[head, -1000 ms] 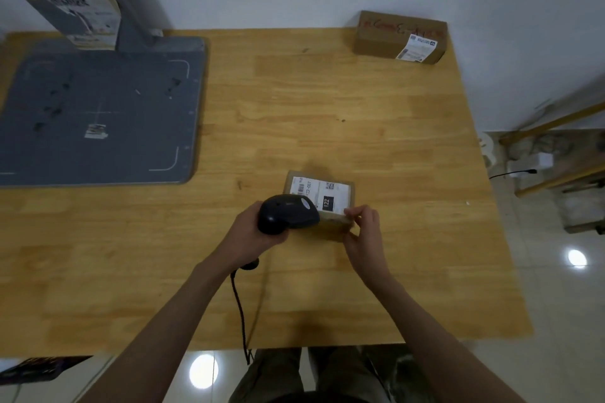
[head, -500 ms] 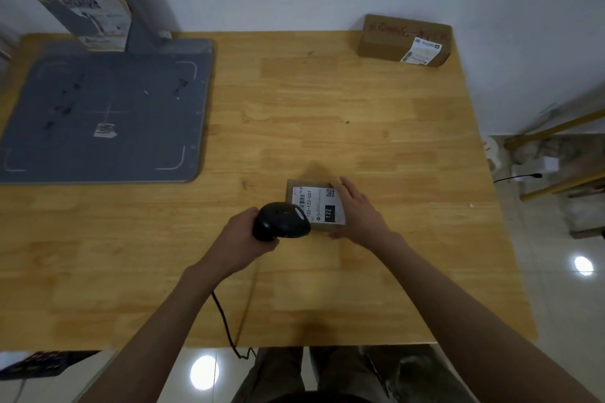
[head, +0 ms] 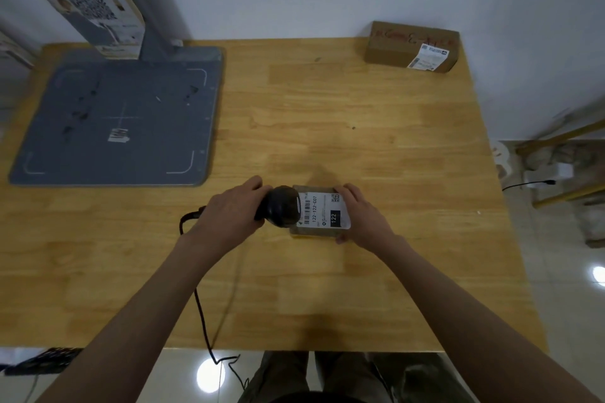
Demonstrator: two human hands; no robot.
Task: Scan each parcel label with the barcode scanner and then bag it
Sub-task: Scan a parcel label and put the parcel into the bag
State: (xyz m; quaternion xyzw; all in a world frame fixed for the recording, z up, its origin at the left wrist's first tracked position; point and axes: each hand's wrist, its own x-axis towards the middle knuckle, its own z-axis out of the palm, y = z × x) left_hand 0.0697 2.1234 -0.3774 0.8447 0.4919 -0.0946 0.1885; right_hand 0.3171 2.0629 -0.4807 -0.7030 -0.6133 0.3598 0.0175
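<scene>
While left grip (head: 234, 209) clutches scanner (head: 281, 211), right grip (head: 363, 216) holds parcel (head: 322, 232), label (head: 322, 214) "122-122-C07".

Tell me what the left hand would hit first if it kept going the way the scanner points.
Probably the small parcel: the left hand aims the barcode scanner rightward at its label, with the scanner's head already overlapping the label's edge. Whether they touch is unclear.
</scene>
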